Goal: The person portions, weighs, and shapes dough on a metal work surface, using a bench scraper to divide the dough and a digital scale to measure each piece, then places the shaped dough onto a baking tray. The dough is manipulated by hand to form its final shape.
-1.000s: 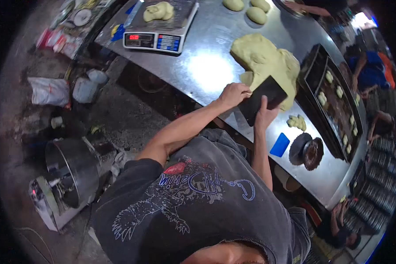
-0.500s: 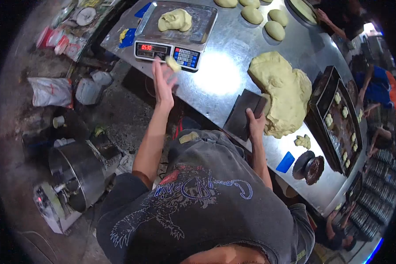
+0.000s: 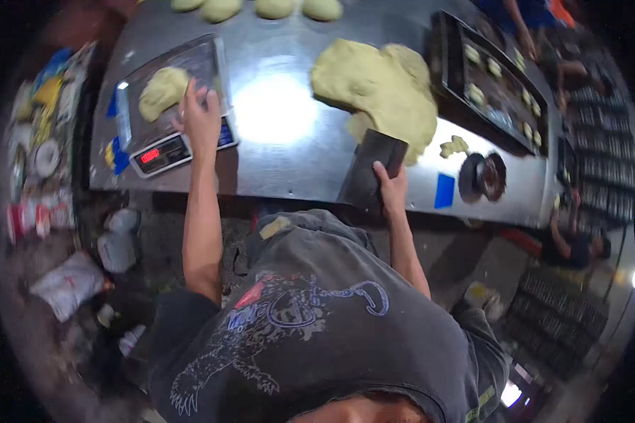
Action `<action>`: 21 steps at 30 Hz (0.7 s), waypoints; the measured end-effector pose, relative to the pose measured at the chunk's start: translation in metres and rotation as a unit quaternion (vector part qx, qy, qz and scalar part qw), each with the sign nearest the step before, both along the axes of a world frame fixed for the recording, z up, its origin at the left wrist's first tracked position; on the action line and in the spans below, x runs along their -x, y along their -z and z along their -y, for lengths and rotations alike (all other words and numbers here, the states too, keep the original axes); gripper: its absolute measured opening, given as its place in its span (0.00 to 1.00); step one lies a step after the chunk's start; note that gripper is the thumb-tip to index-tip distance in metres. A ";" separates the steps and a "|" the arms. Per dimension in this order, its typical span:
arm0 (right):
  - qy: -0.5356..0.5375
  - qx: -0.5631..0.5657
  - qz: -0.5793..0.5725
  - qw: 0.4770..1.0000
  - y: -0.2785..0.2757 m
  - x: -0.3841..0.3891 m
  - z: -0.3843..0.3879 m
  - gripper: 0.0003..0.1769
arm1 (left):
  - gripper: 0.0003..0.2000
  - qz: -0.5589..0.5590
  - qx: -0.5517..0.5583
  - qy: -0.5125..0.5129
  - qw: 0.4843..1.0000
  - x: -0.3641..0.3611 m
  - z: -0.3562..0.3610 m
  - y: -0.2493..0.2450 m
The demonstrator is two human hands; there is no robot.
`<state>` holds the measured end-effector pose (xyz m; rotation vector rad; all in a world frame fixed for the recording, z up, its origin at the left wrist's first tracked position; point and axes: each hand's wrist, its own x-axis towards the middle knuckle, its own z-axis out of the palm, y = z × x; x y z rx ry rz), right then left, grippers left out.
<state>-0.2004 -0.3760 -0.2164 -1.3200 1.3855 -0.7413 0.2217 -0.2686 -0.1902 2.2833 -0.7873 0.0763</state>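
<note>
My right hand (image 3: 394,187) grips a dark scraper (image 3: 369,170), thumb against its face to steady it beside the big dough slab (image 3: 381,95). My left hand (image 3: 202,123), fingers loosely parted, is at the dough piece (image 3: 160,94) placed on the scale (image 3: 165,155) for weighing; contact, I can't tell.

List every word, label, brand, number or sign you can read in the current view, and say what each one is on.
No text reads with certainty.
Scale display: lit red digits, too blurred to quote.
Scale keypad: partly behind the left hand, key markings unreadable.
Shirt: blue-outlined lettering, too distorted to read as a word.
Red and white package: any print is too small and blurred.
</note>
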 end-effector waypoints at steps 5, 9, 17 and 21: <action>0.088 -0.043 0.029 0.995 0.008 0.076 -0.016 0.25 | 0.16 -0.288 0.100 0.188 0.934 0.147 0.039 -0.003; 0.139 -0.036 0.038 0.989 0.007 0.124 -0.020 0.25 | 0.13 -0.366 0.123 0.422 0.820 0.265 0.098 -0.008; 0.178 -0.029 0.055 0.982 0.002 0.182 -0.002 0.28 | 0.17 0.040 -0.040 0.482 0.875 0.382 0.189 0.083; 0.128 0.053 0.078 0.987 -0.011 0.166 0.035 0.29 | 0.12 -0.132 -0.012 0.506 0.852 0.355 0.181 0.078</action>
